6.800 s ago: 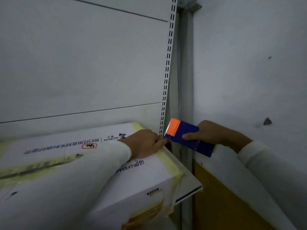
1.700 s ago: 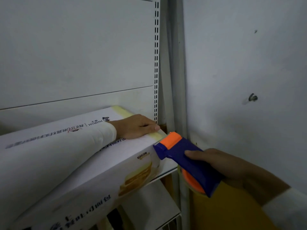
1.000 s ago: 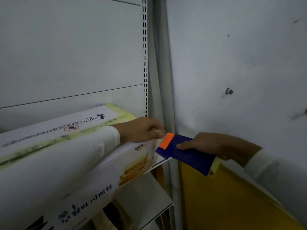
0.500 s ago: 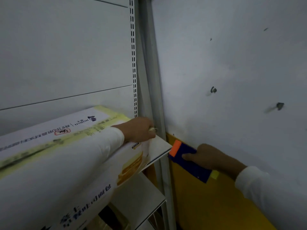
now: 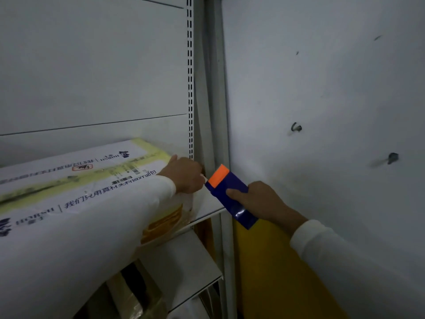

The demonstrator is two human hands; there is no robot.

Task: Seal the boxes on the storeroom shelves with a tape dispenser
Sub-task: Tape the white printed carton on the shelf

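Progress: box (image 5: 76,180) on the shelf (image 5: 207,208) already carries yellowish tape along its top; the right end looks like the part now being finished, judging by both hands meeting there.
Left hand (image 5: 186,174): fingers curled over the box's right end corner, pressing or pinching there; which, cannot be told.
Right hand (image 5: 257,201): wrapped round the blue tape dispenser (image 5: 230,194).
Dispenser: its orange tip just beside the left fingertips, off the box's end.
Remaining: other boxes, unseen.

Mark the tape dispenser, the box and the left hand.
tape dispenser (image 5: 230,194), head view, blue body.
box (image 5: 96,178), head view, top face.
left hand (image 5: 186,173), head view, back of the hand.
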